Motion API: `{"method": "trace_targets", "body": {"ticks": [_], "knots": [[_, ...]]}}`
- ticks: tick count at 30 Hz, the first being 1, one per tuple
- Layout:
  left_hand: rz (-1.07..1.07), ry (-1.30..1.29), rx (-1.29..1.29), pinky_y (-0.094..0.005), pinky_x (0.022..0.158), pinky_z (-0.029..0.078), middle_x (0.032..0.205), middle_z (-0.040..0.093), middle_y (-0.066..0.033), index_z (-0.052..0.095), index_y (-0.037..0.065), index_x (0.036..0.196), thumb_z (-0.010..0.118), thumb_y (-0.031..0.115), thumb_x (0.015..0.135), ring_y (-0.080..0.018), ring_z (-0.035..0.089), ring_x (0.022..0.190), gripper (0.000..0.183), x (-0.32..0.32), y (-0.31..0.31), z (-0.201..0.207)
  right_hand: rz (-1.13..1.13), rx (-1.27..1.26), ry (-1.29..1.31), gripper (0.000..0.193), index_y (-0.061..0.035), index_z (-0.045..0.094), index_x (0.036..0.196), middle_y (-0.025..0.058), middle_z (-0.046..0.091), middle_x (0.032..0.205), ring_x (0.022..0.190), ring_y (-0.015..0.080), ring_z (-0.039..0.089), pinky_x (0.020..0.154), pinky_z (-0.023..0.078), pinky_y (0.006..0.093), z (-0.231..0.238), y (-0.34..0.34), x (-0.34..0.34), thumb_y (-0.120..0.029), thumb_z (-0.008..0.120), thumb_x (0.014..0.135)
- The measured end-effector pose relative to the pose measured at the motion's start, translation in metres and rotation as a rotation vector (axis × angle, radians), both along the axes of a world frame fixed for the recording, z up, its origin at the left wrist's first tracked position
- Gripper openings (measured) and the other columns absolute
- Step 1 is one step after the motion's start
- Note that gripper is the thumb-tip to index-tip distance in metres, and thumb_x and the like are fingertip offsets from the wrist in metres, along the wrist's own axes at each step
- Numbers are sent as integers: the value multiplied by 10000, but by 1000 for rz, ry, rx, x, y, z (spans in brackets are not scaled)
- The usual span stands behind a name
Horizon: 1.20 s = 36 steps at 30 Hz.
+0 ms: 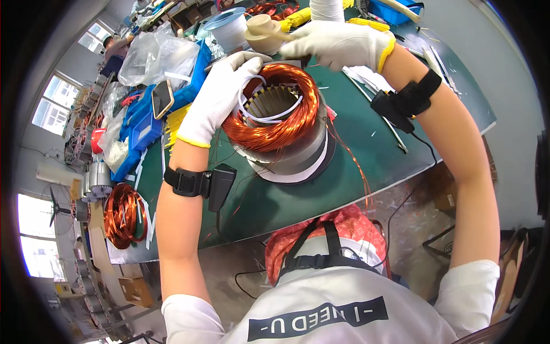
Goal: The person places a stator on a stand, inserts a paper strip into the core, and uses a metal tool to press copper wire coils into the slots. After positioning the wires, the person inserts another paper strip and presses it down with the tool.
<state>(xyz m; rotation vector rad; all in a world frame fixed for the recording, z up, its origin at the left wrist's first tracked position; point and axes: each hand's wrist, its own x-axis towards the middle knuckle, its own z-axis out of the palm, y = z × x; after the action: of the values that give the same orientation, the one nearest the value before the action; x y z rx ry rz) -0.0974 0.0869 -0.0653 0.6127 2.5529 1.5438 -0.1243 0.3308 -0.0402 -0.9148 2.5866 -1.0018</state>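
A motor stator [281, 155] stands upright on the green-topped table, a thick ring of copper winding [295, 123] bulging round its upper end. White tubing [286, 114] loops over the slotted bore. My left hand [226, 80], in a white knitted glove with a yellow cuff, is closed over the winding's far left side; its fingertips are partly hidden. Beyond the stator, my gloved right hand [338, 43] reaches leftward beside a tan rounded piece [262, 33]. Its fingers are blurred, and whether they grip that piece I cannot make out. Loose copper leads [355, 157] hang off the stator's right side.
Blue bins [146, 131] and plastic bags [157, 57] crowd the left, near a phone [162, 98] and yellow strips [176, 123]. A copper coil bundle [123, 215] lies at the left table edge. Spools [228, 31] stand behind; white strips [381, 112] lie right.
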Motion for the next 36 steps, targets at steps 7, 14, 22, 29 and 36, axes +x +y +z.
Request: {"method": "trace_targets", "body": {"ticks": [7,14,22,29,36], "knots": [[-94,-134,99,-255,875,492,1065,674,-37,663,17,1136,558,338,988,-101,600,959,369,-16,-3,-4,-331,498,191,252,-30,657,1022,178,659,844,835,323,675,743,532,428,-117,49,1,-117,477,868],[132,293,-31,-319,972,458,1113,681,-126,657,-15,1165,486,408,1008,-180,623,1050,483,-2,-12,12,-481,322,160,350,-28,541,1232,261,595,1196,1058,400,616,883,489,442,-147,62,39,-103,400,921],[218,353,-43,-366,1081,382,1291,572,-200,640,8,1152,487,13,860,-299,520,1253,329,59,4,-10,-634,291,177,305,-60,704,1054,198,691,1045,1003,325,655,881,507,380,-136,148,-40,-114,569,786],[171,316,101,-367,1108,356,1328,551,-236,659,-7,1092,390,-92,730,-302,512,1275,458,58,0,-14,-666,537,75,357,-31,721,941,204,701,1019,953,333,676,870,530,367,-145,142,-69,-296,719,703],[157,283,200,-354,1099,351,1359,531,-261,664,-23,915,406,-145,751,-307,503,1291,329,55,-2,-21,-651,342,-51,440,-76,700,1039,138,675,1076,1050,296,622,901,491,369,-158,158,-72,-265,830,663]]}}
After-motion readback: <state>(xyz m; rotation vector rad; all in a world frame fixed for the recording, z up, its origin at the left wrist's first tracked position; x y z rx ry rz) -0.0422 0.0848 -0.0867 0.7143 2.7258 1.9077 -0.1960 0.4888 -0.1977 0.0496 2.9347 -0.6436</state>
